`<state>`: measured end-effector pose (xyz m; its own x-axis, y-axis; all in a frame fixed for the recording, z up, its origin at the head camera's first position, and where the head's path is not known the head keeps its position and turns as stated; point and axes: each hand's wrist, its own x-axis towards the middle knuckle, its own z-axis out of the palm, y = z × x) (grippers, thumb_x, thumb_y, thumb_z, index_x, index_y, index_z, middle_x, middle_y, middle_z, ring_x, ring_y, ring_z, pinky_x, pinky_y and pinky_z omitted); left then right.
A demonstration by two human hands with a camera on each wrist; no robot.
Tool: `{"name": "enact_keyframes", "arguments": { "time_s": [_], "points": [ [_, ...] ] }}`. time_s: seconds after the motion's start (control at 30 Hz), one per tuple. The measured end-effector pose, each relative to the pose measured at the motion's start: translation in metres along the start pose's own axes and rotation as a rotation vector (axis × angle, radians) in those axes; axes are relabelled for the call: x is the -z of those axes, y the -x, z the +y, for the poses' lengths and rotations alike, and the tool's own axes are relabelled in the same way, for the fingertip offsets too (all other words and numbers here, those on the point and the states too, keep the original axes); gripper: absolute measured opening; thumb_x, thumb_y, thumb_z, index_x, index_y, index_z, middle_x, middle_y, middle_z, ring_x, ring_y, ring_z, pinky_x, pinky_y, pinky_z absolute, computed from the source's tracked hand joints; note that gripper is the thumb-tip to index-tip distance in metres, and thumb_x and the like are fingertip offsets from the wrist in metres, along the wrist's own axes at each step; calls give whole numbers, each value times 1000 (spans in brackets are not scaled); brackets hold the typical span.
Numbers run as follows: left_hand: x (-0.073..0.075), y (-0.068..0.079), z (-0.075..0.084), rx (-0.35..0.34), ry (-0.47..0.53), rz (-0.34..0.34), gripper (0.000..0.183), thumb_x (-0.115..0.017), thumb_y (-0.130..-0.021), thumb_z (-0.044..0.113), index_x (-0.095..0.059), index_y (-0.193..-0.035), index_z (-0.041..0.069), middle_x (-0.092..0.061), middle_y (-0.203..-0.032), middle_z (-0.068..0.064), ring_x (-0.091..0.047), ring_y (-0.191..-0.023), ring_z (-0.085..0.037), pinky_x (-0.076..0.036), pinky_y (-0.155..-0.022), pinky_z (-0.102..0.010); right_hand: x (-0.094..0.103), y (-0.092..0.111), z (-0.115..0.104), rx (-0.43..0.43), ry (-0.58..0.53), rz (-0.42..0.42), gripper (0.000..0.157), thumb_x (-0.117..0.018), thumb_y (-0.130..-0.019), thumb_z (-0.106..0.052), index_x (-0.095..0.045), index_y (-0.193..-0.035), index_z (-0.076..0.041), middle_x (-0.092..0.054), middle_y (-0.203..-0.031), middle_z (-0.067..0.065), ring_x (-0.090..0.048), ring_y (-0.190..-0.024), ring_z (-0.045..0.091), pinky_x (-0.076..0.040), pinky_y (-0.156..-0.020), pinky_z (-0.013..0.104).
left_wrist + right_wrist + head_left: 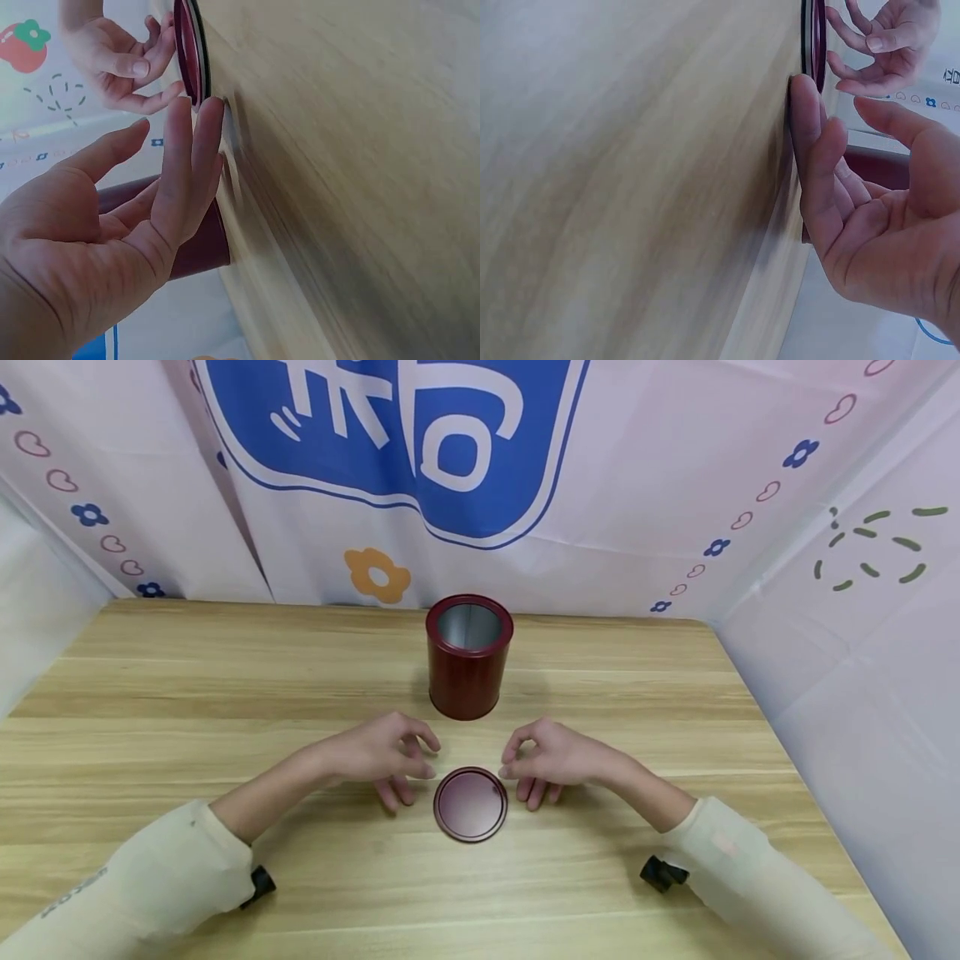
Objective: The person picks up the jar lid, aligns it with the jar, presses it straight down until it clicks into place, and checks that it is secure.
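A round dark-red tin lid lies flat on the wooden table between the two hands. Behind it stands the matching dark-red tin can, upright, its top uncovered and its bare metal inside showing. My left hand hovers just left of the lid with fingers loosely bent and nothing in them. On the other side, my right hand mirrors it, thumb and index finger close to the lid's right edge, holding nothing. Both wrist views show the lid's rim edge-on beyond the fingertips.
The wooden table reaches back to a white printed cloth with a blue emblem, just behind the can. White cloth walls also border the table on the left and right. A black strap piece sticks out below the right sleeve.
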<state>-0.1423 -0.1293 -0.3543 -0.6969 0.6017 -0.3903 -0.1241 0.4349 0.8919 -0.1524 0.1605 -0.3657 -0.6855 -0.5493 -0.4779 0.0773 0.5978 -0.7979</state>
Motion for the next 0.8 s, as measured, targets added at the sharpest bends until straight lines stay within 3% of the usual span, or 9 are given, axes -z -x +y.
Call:
{"name": "enact_keyframes", "arguments": {
  "time_s": [0.27, 0.8],
  "points": [
    [-3, 1, 1, 44, 109, -32, 47, -66, -98, 2, -48, -139, -12, -63, -106, -26, -75, -77, -36, -65, -65, -46, -4, 1, -2, -4, -5, -11, 22, -71, -98, -20, -62, -110, -4, -73, -72, 14, -73, -60, 24, -54, -46, 28],
    [-8, -1, 3, 91, 172, -20, 53, -63, -99, 7, -41, -145, -6, -60, -117, -27, -76, -79, -38, -65, -65, -46, -9, 3, -9, -38, -81, -63, 26, -70, -98, -18, -58, -114, -1, -74, -75, 17, -74, -61, 24, -54, -46, 26]
  ]
}}
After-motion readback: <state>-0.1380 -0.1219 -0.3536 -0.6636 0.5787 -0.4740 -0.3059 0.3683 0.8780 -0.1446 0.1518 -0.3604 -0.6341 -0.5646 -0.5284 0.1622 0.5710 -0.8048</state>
